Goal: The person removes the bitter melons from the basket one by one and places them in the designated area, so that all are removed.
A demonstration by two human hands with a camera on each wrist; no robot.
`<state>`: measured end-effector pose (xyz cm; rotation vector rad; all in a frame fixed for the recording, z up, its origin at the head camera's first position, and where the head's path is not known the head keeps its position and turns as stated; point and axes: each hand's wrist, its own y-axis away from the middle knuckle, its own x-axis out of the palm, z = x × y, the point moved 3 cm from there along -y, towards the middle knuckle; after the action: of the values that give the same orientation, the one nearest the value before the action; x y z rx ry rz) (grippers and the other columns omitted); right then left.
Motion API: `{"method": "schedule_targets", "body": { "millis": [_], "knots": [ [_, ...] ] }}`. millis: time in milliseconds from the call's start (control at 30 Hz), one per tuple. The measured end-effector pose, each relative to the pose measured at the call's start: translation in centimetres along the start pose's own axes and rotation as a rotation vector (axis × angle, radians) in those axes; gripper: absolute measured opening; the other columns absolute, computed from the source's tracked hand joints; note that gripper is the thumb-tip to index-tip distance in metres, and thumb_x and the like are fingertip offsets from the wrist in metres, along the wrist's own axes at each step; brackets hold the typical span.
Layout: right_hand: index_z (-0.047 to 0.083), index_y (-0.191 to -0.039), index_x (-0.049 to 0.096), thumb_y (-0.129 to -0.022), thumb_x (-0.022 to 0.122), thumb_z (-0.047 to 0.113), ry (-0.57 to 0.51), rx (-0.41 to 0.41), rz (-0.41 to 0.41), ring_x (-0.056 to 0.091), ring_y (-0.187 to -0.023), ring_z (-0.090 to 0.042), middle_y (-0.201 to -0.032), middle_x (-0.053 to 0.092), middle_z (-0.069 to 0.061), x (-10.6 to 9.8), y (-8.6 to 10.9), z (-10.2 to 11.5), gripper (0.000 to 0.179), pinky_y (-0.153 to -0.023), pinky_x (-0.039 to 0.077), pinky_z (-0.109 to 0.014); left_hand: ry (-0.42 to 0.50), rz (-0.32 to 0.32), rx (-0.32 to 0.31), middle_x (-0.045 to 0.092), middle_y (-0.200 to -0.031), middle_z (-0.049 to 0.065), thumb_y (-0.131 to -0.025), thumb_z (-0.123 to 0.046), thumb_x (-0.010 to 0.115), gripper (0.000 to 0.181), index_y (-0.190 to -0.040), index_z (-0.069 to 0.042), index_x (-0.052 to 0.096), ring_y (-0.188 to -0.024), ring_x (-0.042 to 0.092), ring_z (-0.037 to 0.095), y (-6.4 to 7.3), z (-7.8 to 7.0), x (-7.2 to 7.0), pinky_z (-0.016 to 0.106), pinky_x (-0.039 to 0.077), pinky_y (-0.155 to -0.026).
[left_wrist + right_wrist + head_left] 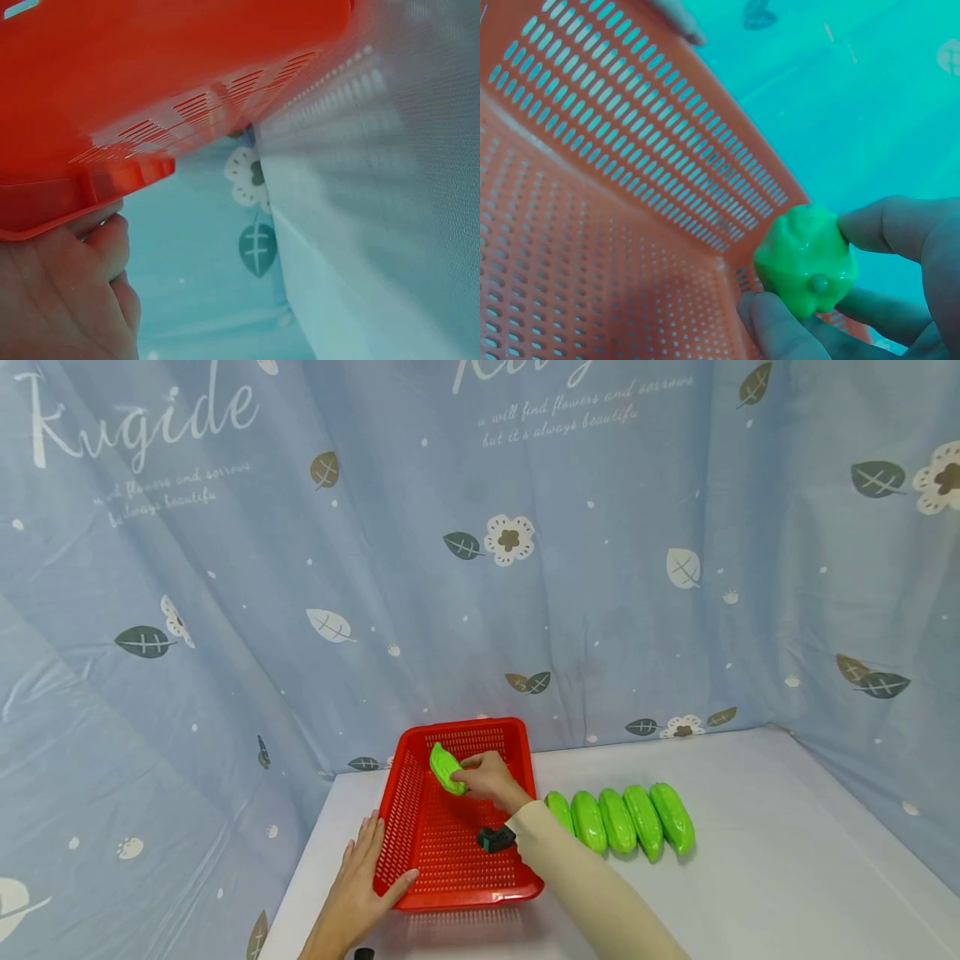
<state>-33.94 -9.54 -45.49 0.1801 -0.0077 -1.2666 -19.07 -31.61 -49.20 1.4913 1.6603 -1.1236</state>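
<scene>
My right hand [491,779] pinches a glossy, ridged green bitter melon [444,768] between thumb and fingers. It is inside the back part of a red perforated basket [420,900]. Up close in the right wrist view, the bitter melon [806,262] shows its lobed end with a small round nub, near the basket wall [652,112]. At the basket's near left corner, my left hand [360,889] holds the rim, thumb over the edge and fingers along the outside. The left wrist view has that hand [71,289] against the rim's underside; the thumb is hidden there.
Several more green bitter melons [617,821] lie side by side on the white table [772,860], right of the basket. My right forearm [585,877] partly covers the nearest one. A blue printed curtain [600,610] hangs behind and at both sides.
</scene>
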Motion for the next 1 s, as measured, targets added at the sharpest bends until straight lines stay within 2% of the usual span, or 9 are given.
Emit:
{"method": "schedule_targets", "body": {
  "millis": [200,333,467,600,833,1000],
  "knots": [
    [-0.01,-0.131,0.063,-0.091,0.075,0.014,-0.014,-0.009,0.023,0.075,-0.1,-0.026,-0.121,0.068,-0.025,-0.6,1.0,0.7,0.048,-0.09,0.063,-0.043,0.0,0.012,-0.008,0.016,-0.175,0.016,-0.09,-0.062,0.067,0.106,-0.164,-0.001,0.022,-0.161,0.014,0.042,0.0,0.0,-0.1,0.071,0.018,-0.124],
    [-0.009,-0.132,0.063,-0.092,0.075,0.015,-0.016,-0.019,0.028,0.074,-0.095,-0.022,-0.121,0.068,-0.023,-1.0,1.6,1.1,0.048,-0.09,0.064,-0.042,-0.001,0.01,-0.002,0.016,-0.175,0.016,-0.09,-0.061,0.068,0.105,-0.164,-0.002,0.022,-0.161,0.014,0.042,-0.1,0.1,-0.1,0.071,0.018,-0.124],
    [-0.006,-0.13,0.065,-0.092,0.076,0.017,-0.013,-0.013,0.027,0.073,-0.09,-0.018,-0.12,0.068,-0.021,-1.3,2.2,1.1,0.046,-0.088,0.064,-0.041,-0.013,0.008,0.002,0.018,-0.174,0.016,-0.089,-0.061,0.068,0.105,-0.164,-0.001,0.023,-0.161,0.016,0.042,-0.1,0.0,-0.1,0.072,0.019,-0.124],
    [-0.005,-0.131,0.066,-0.092,0.076,0.018,-0.028,-0.019,0.038,0.075,-0.093,-0.019,-0.122,0.068,-0.021,-1.8,2.8,1.0,0.046,-0.087,0.065,-0.039,-0.033,0.002,0.005,0.021,-0.173,0.018,-0.088,-0.062,0.068,0.106,-0.163,0.0,0.025,-0.16,0.018,0.043,-0.2,-0.1,-0.1,0.072,0.019,-0.123],
    [-0.007,-0.135,0.062,-0.093,0.074,0.016,-0.071,-0.045,0.061,0.077,-0.097,-0.023,-0.125,0.068,-0.025,-2.8,4.0,1.3,0.049,-0.094,0.062,-0.047,-0.042,-0.002,0.006,0.022,-0.172,0.019,-0.088,-0.062,0.068,0.106,-0.163,0.0,0.026,-0.16,0.019,0.043,-0.1,-0.2,-0.1,0.072,0.019,-0.124],
    [-0.007,-0.134,0.063,-0.094,0.073,0.015,-0.073,-0.078,0.049,0.075,-0.094,-0.019,-0.121,0.07,-0.024,-3.8,4.8,1.4,0.048,-0.088,0.064,-0.04,-0.04,-0.01,0.01,0.023,-0.172,0.019,-0.087,-0.062,0.068,0.106,-0.163,0.0,0.026,-0.16,0.019,0.043,0.0,-0.3,-0.2,0.071,0.02,-0.123]
  ]
}}
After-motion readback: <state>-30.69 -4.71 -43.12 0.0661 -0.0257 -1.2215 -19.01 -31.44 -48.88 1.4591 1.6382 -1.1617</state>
